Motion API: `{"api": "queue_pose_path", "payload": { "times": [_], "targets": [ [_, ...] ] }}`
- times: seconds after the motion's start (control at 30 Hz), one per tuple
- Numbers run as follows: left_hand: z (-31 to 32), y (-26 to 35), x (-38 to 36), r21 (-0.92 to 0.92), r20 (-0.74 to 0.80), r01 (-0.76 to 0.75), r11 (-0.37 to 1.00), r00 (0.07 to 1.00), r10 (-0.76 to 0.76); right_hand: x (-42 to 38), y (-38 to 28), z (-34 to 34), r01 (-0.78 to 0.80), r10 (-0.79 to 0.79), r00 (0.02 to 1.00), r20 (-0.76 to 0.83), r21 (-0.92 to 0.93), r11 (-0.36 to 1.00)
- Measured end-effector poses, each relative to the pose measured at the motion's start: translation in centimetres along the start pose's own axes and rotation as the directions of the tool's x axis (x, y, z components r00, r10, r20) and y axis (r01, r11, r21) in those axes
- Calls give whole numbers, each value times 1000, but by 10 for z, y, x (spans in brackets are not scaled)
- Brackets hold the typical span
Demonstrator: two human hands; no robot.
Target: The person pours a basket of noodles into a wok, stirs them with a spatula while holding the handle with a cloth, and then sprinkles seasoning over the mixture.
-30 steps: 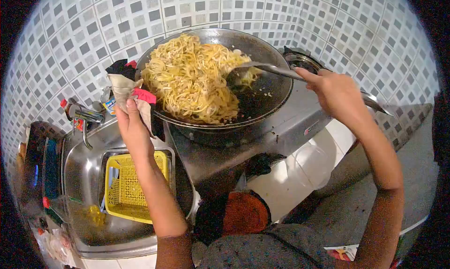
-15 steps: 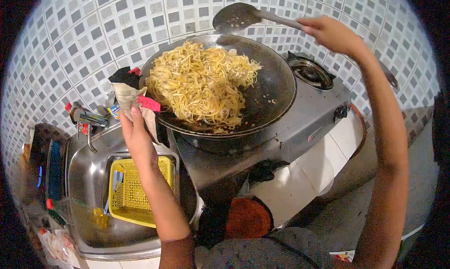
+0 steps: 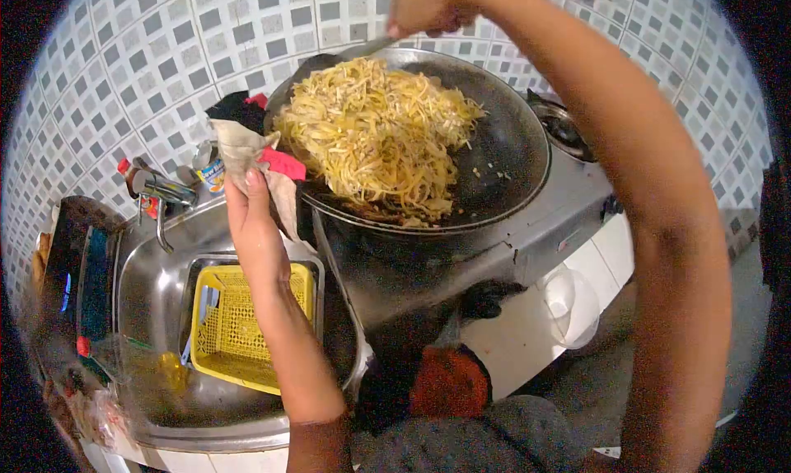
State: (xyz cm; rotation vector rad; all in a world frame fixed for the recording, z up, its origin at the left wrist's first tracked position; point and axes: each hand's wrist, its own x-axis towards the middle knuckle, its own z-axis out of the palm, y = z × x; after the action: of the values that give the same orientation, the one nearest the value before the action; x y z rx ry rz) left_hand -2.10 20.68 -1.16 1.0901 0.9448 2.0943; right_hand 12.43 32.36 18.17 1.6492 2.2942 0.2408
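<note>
A large dark wok (image 3: 511, 156) full of yellow noodles (image 3: 379, 135) sits on a metal gas stove (image 3: 461, 250). My left hand (image 3: 255, 226) grips the wok's left handle through a crumpled cloth (image 3: 251, 147) with red and black parts. My right hand (image 3: 428, 7) is raised over the wok's far rim, closed on the handle of a metal spatula (image 3: 325, 61). The spatula's blade dips behind the noodles at the far left of the wok. My right forearm crosses over the wok's right side.
A steel sink (image 3: 156, 283) at the left holds a yellow plastic basket (image 3: 235, 325); a tap (image 3: 161, 193) stands at its back. A second burner (image 3: 564, 123) lies right of the wok. Checked tiles (image 3: 148, 61) cover the wall behind. A round orange object (image 3: 449, 382) lies below the stove.
My right hand has swung the spatula from high above the wok leftward and down to the wok's far-left rim. My left hand keeps its hold on the cloth-wrapped handle.
</note>
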Motion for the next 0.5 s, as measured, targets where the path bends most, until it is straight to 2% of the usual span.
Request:
{"api": "queue_pose_path", "payload": {
  "times": [0.03, 0.1, 0.13, 0.2, 0.27, 0.3, 0.37, 0.47, 0.5],
  "targets": [
    [-3, -3, 1, -34, 29, -4, 999, 1000, 4, -6, -2, -11, 45, -40, 994, 102, -47, 998],
    [-3, -6, 2, -60, 15, -6, 998, 1000, 7, -37, -9, -11, 205, -204, 979, 18, -94, 974],
    [-3, -5, 2, -56, 11, -1, 998, 1000, 2, -67, -15, -10, 262, -262, 962, -76, -14, 965],
    [-2, -2, 2, -46, 4, 8, 999, 1000, -7, -87, -1, -14, 366, -365, 931, -18, 46, 930],
    [-3, -1, 1, -39, 12, 32, 999, 999, -32, -80, 13, 0, 310, -326, 945, 17, 267, 913],
    [-4, 0, 1, -37, 15, 43, 998, 999, -42, -58, 27, 13, 355, -400, 915, 59, 355, 865],
    [-5, -2, 2, -53, 34, 31, 998, 999, -29, -77, 38, 33, 318, -370, 929, -1, 511, 798],
    [-5, -3, 3, -56, 12, 16, 998, 1000, -15, -101, 52, 43, 266, -338, 940, 34, 546, 795],
    [-3, -2, 2, -61, 5, 20, 998, 1000, -20, -105, 58, 46, 314, -357, 934, -18, 516, 797]
  ]
}}
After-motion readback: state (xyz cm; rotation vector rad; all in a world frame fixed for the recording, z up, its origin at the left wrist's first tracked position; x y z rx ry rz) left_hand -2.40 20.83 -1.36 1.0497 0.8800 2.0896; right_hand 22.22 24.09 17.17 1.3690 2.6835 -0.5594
